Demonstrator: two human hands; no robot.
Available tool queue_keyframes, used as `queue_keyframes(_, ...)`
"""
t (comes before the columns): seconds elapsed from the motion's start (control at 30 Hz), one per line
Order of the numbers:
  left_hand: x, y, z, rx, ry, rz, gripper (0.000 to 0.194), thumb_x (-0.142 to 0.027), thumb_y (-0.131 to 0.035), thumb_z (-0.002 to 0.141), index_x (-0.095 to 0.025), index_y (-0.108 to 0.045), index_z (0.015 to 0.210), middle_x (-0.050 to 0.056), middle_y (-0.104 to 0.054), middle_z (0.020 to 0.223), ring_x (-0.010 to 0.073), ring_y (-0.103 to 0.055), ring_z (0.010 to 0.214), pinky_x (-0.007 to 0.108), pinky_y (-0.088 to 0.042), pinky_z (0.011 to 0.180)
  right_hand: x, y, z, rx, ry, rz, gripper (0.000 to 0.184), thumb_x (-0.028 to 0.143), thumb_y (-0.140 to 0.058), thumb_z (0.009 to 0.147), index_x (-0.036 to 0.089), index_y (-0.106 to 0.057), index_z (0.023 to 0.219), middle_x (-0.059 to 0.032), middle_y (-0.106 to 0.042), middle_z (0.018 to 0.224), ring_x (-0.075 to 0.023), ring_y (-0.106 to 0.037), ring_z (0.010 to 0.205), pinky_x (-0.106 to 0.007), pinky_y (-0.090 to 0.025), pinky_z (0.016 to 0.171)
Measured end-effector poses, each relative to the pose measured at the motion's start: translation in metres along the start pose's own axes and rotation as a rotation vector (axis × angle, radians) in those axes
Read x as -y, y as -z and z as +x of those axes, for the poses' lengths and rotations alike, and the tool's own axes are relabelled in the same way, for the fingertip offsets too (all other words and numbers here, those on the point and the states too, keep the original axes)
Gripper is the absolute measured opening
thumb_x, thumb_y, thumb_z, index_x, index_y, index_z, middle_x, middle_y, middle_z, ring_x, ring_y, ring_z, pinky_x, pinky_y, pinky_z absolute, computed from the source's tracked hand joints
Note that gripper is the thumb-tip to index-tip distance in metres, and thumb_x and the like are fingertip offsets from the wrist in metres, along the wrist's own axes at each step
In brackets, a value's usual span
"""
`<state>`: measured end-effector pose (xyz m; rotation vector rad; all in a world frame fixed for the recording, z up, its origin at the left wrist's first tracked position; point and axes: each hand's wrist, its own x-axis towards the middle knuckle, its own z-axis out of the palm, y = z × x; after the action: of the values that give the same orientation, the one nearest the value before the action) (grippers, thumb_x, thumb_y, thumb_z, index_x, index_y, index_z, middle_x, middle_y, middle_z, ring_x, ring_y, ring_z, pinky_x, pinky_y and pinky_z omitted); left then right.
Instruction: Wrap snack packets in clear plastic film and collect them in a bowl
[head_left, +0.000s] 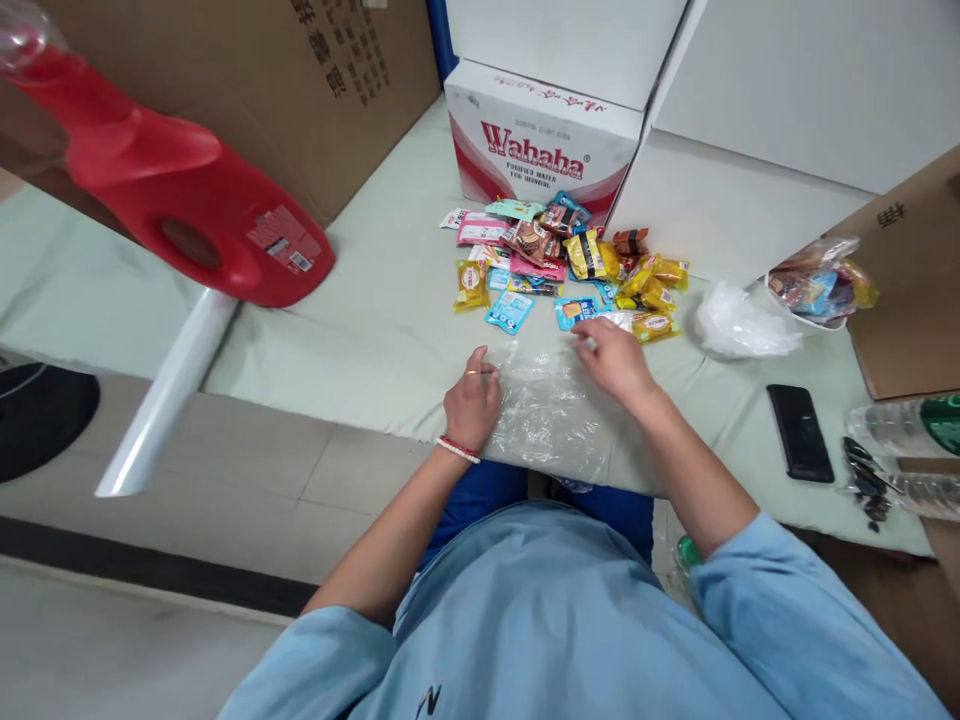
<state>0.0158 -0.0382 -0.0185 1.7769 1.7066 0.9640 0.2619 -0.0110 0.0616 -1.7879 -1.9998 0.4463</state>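
Note:
A crinkled clear plastic bag (551, 415) lies flat at the table's front edge, between my two hands. My left hand (472, 400), with a ring and a bracelet, is loosely curled at the bag's left edge, fingers closed on the film. On the other side, my right hand (613, 360) is over the bag's upper right corner, its bent fingers apart, close to a blue snack packet (576, 312). Another blue packet (510, 312) lies just beyond the bag. Behind these is a heap of wrapped snacks (532, 245), with yellow-wrapped cakes (649, 285) at its right.
A Wahaha carton (540, 150) stands behind the snacks. At right are a crumpled white bag (742, 320), a snack-filled white container (817, 290), a black phone (800, 432) and a plastic bottle (889, 425). A red jug-shaped dispenser (195, 190) and a film roll (169, 400) are at left.

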Motion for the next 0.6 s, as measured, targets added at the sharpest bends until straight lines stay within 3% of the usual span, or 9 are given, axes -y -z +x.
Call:
queue_keyframes(0.07,0.000,0.002,0.000,0.027,-0.026,-0.003,0.052,-0.027,-0.054,0.098,-0.019,-0.046,0.148,0.009,-0.075,0.119,0.0221,-0.071,0.088,0.032,-0.051,0.084,0.008,-0.023,0.020,0.159,-0.018,0.001,0.027,0.023,-0.072,0.084,0.022,-0.073,0.111,-0.0102,-0.072,0.114,-0.0269,-0.067,0.097,-0.033,-0.047,0.082)
queue_keyframes(0.17,0.001,0.004,0.000,-0.013,-0.047,-0.027,0.057,-0.033,-0.060,0.095,-0.018,-0.045,0.149,0.013,-0.069,0.127,0.0256,-0.070,0.103,0.036,-0.052,0.091,0.011,-0.049,0.038,0.249,-0.045,0.063,0.012,0.017,-0.073,0.079,0.020,-0.074,0.091,-0.0063,-0.073,0.093,-0.0214,-0.066,0.083,-0.029,-0.045,0.075)
queue_keyframes(0.23,0.001,0.004,0.000,-0.059,-0.044,-0.027,0.061,-0.035,-0.064,0.092,-0.017,-0.046,0.147,0.015,-0.065,0.128,0.0280,-0.067,0.112,0.039,-0.053,0.095,0.006,-0.054,0.047,0.207,-0.064,0.101,0.007,0.017,-0.066,0.083,0.018,-0.072,0.086,-0.0039,-0.072,0.083,-0.0178,-0.064,0.077,-0.027,-0.044,0.072)
queue_keyframes(0.4,-0.003,0.003,0.000,-0.105,-0.052,0.075,0.060,-0.033,-0.065,0.089,-0.016,-0.051,0.145,0.020,-0.057,0.138,0.0334,-0.060,0.126,0.047,-0.051,0.103,-0.016,-0.044,0.069,-0.006,-0.170,0.125,0.019,0.021,-0.053,0.088,0.015,-0.070,0.096,-0.0049,-0.071,0.086,-0.0167,-0.061,0.077,-0.027,-0.044,0.074)
queue_keyframes(0.5,-0.008,0.004,-0.002,-0.084,-0.153,0.173,0.045,-0.026,-0.063,0.091,-0.020,-0.062,0.135,0.020,-0.055,0.148,0.0377,-0.047,0.143,0.057,-0.034,0.118,-0.024,-0.041,0.081,-0.087,-0.219,0.103,0.020,0.022,-0.053,0.088,0.014,-0.070,0.095,-0.0066,-0.069,0.083,-0.0194,-0.059,0.077,-0.031,-0.045,0.076)
queue_keyframes(0.6,-0.010,0.009,-0.004,0.078,-0.269,0.196,0.032,-0.026,-0.059,0.096,-0.025,-0.069,0.126,0.016,-0.062,0.146,0.0374,-0.042,0.149,0.066,-0.012,0.125,-0.020,-0.038,0.081,-0.137,-0.237,0.088,0.027,0.023,-0.056,0.088,0.010,-0.071,0.106,-0.0148,-0.068,0.102,-0.0229,-0.061,0.085,-0.036,-0.048,0.086)
